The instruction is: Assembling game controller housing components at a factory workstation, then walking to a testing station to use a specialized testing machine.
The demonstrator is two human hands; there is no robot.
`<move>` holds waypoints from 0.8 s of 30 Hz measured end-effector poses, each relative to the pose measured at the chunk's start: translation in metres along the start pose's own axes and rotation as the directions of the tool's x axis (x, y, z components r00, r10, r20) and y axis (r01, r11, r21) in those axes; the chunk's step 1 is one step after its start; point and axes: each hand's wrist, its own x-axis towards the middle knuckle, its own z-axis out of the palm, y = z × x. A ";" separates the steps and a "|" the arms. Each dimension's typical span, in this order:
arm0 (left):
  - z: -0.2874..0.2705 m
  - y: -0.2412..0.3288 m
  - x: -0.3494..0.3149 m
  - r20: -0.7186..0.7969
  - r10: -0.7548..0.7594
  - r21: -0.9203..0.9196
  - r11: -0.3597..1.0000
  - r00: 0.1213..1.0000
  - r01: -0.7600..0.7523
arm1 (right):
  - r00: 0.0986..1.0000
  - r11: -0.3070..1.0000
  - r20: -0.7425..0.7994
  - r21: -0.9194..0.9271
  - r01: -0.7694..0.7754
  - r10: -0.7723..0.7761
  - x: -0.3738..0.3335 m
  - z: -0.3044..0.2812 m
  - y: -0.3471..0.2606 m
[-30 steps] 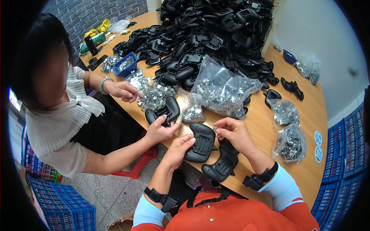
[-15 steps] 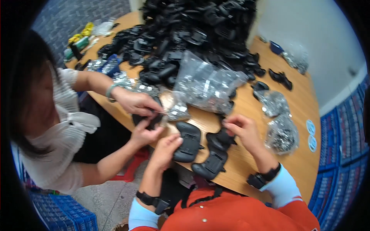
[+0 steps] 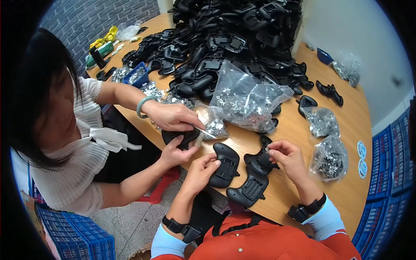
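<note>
My left hand (image 3: 200, 175) grips the left side of a black game controller shell (image 3: 225, 169), its thumb on the face and its recessed compartment facing up. My right hand (image 3: 287, 158) pinches a small flat black piece (image 3: 265, 161) over a second controller shell (image 3: 263, 145); whether the piece touches that shell I cannot tell. A third shell (image 3: 247, 190), also showing its compartment, lies between my hands near the table edge.
A co-worker's hands (image 3: 173, 123) at left hold another black shell and a thin pale tool. Behind lie a large pile of black shells (image 3: 208, 65) and a clear bag of metal parts (image 3: 242, 99). Smaller bags (image 3: 330, 162) sit at right; a blue bin (image 3: 138, 74) stands far left.
The whole view has shifted, moving the scene right and slightly down. My left hand still holds its shell. My right fingers remain pinched by the second shell, and the flat piece now shows more clearly.
</note>
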 end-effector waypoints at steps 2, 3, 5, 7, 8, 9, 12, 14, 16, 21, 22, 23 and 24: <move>0.000 -0.011 0.003 -0.074 0.067 0.042 0.997 0.995 -0.064 | 0.999 1.000 0.036 -0.027 -0.004 0.005 0.000 0.003 -0.001; -0.001 -0.011 0.003 -0.068 0.063 0.041 0.997 0.996 -0.060 | 1.000 1.000 0.029 -0.028 -0.008 0.009 0.001 0.007 -0.004; 0.002 -0.002 0.001 -0.153 0.162 0.408 0.909 0.975 -0.087 | 0.999 0.999 0.032 -0.026 0.032 -0.032 0.001 0.012 -0.006; 0.013 0.006 -0.004 -0.166 0.211 0.523 0.847 0.963 -0.095 | 0.999 0.997 0.012 -0.067 0.035 -0.034 -0.003 0.006 -0.005; 0.017 0.008 -0.004 -0.177 0.267 0.634 0.767 0.947 -0.098 | 0.999 0.994 -0.002 -0.104 0.041 -0.041 -0.004 0.003 -0.004; 0.018 0.006 -0.004 -0.162 0.386 0.681 0.710 0.908 -0.180 | 0.999 0.993 -0.016 -0.110 0.039 -0.041 -0.003 0.001 -0.004; 0.019 0.006 -0.010 -0.092 0.491 0.820 0.530 0.866 -0.214 | 0.991 0.984 -0.041 -0.131 0.122 -0.128 -0.001 -0.008 -0.003; 0.023 0.007 -0.011 -0.070 0.492 0.867 0.460 0.868 -0.191 | 0.987 0.974 -0.067 -0.186 0.128 -0.143 0.000 -0.017 0.003; 0.033 0.010 -0.010 0.007 0.577 0.918 0.321 0.817 -0.234 | 0.986 0.975 -0.102 -0.191 0.112 -0.133 -0.003 -0.027 0.008; 0.064 0.035 0.000 0.176 0.651 0.929 0.138 0.738 -0.344 | 0.981 0.990 -0.170 -0.122 0.069 -0.089 -0.007 -0.034 0.017; 0.068 0.041 -0.001 0.191 0.639 0.923 0.141 0.745 -0.357 | 0.980 0.989 -0.176 -0.135 0.066 -0.090 -0.009 -0.037 0.019; 0.073 0.037 0.004 0.216 0.633 0.887 0.191 0.743 -0.420 | 0.980 0.987 -0.174 -0.146 0.074 -0.099 -0.009 -0.039 0.020; 0.078 0.031 0.010 0.236 0.628 0.848 0.239 0.741 -0.473 | 0.978 0.987 -0.181 -0.144 0.078 -0.103 -0.011 -0.038 0.024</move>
